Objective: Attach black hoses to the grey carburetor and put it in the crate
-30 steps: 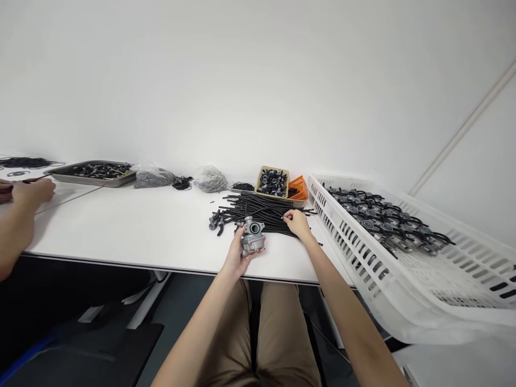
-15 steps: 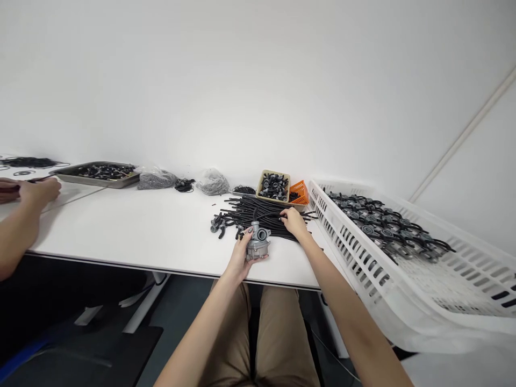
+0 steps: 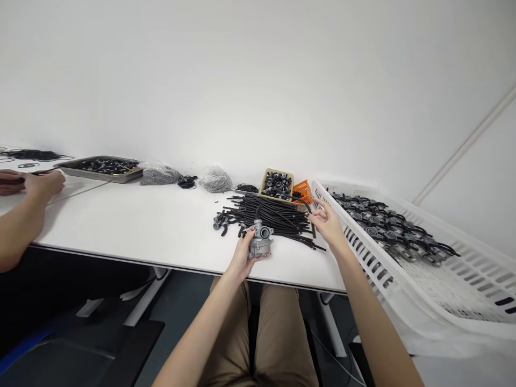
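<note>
Left hand (image 3: 243,252) is wrapped round the carb (image 3: 261,247) near the table's (image 3: 173,231) front edge; I'd judge it heavy, rigid, best held by the body. Right hand (image 3: 328,224) pinches a hose (image 3: 305,203) by the pile's (image 3: 274,215) right side; I expect light, bendy rubber, easiest gripped near an end.

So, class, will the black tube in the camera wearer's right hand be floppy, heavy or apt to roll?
The black tube is probably flexible yet springy, since it arcs beyond the right hand. It is likely light, being slender and apparently pinched. It might roll, as those in the pile of tubes look round.
</note>
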A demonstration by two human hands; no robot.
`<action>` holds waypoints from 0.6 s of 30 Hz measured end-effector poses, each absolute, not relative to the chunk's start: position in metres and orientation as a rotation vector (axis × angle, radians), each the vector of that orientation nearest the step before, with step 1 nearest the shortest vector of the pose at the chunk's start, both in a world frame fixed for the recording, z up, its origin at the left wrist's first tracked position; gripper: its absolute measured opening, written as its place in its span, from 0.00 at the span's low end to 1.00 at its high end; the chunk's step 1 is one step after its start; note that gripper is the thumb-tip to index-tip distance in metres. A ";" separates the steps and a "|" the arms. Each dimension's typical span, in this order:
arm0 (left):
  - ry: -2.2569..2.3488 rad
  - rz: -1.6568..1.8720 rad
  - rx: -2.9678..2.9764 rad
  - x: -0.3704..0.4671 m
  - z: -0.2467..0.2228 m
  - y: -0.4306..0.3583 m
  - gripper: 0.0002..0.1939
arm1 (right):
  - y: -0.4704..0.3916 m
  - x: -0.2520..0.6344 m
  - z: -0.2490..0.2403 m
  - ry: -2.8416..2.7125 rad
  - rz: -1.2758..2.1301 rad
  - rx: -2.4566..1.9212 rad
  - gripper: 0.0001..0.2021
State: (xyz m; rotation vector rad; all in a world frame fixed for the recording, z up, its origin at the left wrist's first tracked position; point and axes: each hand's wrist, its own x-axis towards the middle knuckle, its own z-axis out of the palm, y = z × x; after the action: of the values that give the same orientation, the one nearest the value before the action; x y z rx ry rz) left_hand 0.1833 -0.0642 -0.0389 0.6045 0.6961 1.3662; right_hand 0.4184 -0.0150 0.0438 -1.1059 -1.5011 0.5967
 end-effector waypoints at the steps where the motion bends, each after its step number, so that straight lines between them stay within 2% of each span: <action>1: 0.698 1.370 0.590 0.183 -0.038 -0.064 0.24 | -0.027 0.421 0.047 -1.476 0.693 -1.060 0.26; 5: 0.722 1.376 0.533 0.183 -0.032 -0.066 0.20 | -0.064 0.430 0.051 -1.423 1.043 -1.047 0.10; 10: 0.737 1.389 0.501 0.183 -0.028 -0.068 0.19 | -0.091 0.441 0.045 -1.299 1.289 -0.878 0.15; 14: 0.732 1.418 0.507 0.184 -0.028 -0.069 0.19 | -0.107 0.437 0.034 -1.356 1.148 -0.877 0.16; 18: 0.716 1.437 0.533 0.184 -0.031 -0.070 0.19 | -0.114 0.425 0.023 -1.320 0.856 -0.903 0.10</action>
State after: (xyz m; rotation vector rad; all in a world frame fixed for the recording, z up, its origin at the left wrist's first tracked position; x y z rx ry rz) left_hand 0.1842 -0.0697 -0.0305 0.5334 0.7155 1.4373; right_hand 0.4255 -0.1138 0.0232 -0.9027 -1.3203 0.8561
